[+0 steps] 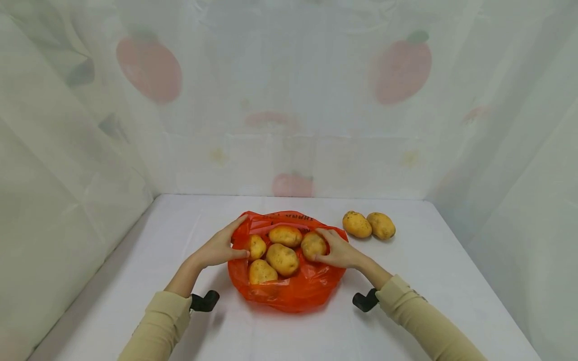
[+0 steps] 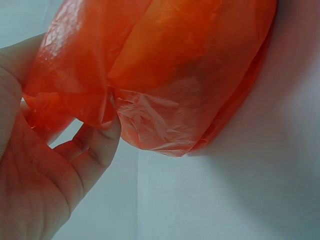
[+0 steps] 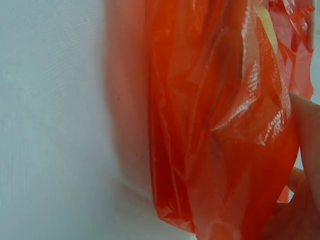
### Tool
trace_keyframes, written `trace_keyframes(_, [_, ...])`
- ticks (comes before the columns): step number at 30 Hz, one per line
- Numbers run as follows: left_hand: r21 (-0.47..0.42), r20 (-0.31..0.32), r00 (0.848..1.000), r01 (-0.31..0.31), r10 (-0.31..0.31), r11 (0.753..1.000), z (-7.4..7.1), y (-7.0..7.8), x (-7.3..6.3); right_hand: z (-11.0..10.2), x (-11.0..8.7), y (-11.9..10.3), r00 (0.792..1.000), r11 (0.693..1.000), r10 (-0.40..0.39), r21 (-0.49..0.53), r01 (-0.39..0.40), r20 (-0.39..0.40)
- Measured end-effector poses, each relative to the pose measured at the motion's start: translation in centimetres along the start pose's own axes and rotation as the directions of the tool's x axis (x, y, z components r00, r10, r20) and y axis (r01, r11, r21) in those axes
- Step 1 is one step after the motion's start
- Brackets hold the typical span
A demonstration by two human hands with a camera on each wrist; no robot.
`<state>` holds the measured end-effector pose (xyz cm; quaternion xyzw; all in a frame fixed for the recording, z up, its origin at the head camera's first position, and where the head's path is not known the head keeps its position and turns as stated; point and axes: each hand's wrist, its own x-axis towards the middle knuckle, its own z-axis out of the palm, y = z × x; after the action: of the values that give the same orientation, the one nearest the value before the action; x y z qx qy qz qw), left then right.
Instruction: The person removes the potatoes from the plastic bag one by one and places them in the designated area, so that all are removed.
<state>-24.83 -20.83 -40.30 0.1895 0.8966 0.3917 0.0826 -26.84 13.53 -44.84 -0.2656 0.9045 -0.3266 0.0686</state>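
A thin red plastic bag [image 1: 302, 293] lies spread on the table, its mouth facing up, with several potatoes [image 1: 282, 259] inside. At the bag's left side my left hand [image 1: 220, 249] grips the rim. The left wrist view shows bent fingers [image 2: 97, 150] against the red film. My right hand [image 1: 339, 250] reaches over the right rim, thumb and fingers around a potato [image 1: 313, 245] in the bag. In the right wrist view the bag [image 3: 225, 150] covers most of that hand, and its fingertips are hidden.
Two more potatoes, one [image 1: 356, 224] touching the other [image 1: 381, 225], lie on the white table [image 1: 451, 301] to the right behind the bag. Pale fruit-printed sheets [image 1: 289, 90] enclose the back and both sides. A black wrist mount [image 1: 205, 302] shows under each forearm.
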Motion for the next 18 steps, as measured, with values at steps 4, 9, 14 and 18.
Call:
trace_keyframes(4, [-0.025, 0.008, 1.0, 0.014, -0.014, 1.0, 0.03, 0.04, -0.11, 0.28, 0.04, -0.19, 0.999, 0.999, 0.032, 0.0, -0.032, 0.018])
trace_keyframes(9, [-0.018, 0.004, 1.0, 0.019, -0.019, 1.0, 0.05, 0.13, -0.2, 0.54, 0.07, -0.4, 0.997, 0.998, 0.07, -0.007, -0.07, 0.031])
trace_keyframes(14, [-0.027, 0.005, 1.0, 0.003, -0.003, 1.0, 0.07, 0.08, -0.19, 0.85, 0.17, -0.29, 0.996, 0.997, 0.082, -0.015, -0.081, 0.023])
trace_keyframes(18, [-0.043, 0.004, 1.0, -0.005, 0.005, 0.999, 0.21, 0.11, -0.16, 1.0, 0.15, -0.16, 0.998, 0.997, 0.069, -0.02, -0.069, 0.002])
